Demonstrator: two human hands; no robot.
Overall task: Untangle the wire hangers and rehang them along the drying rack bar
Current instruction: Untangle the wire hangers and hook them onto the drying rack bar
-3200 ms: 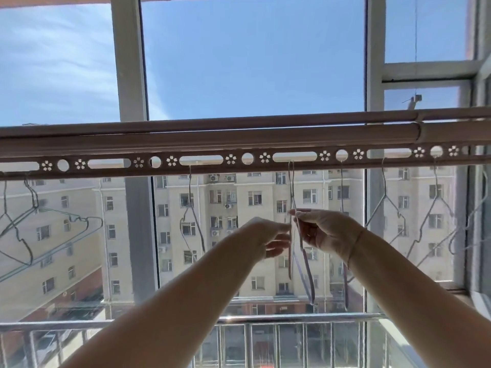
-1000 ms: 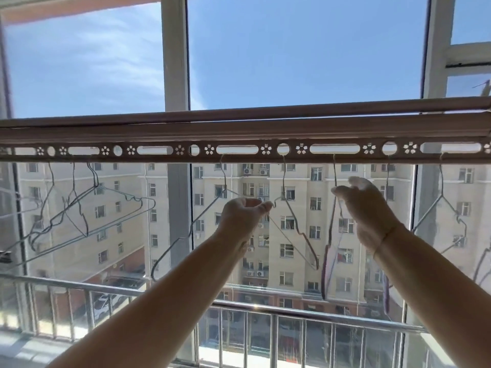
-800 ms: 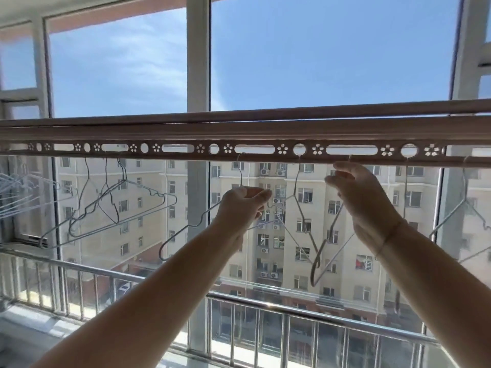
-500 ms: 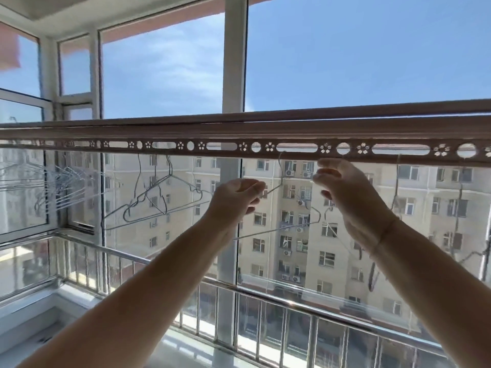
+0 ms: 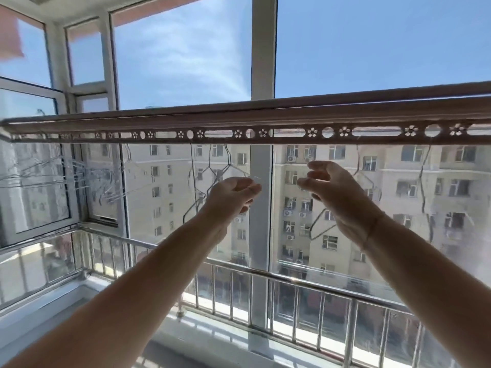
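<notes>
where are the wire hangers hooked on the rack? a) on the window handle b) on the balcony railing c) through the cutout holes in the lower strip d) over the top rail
c: the hanger hooks rise into the perforated strip under the drying rack bar.

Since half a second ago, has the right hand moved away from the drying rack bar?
Yes. The right hand sits lower now, with a clear gap under the perforated drying rack bar, where before its fingers almost touched it. The fingers are spread open.
</notes>
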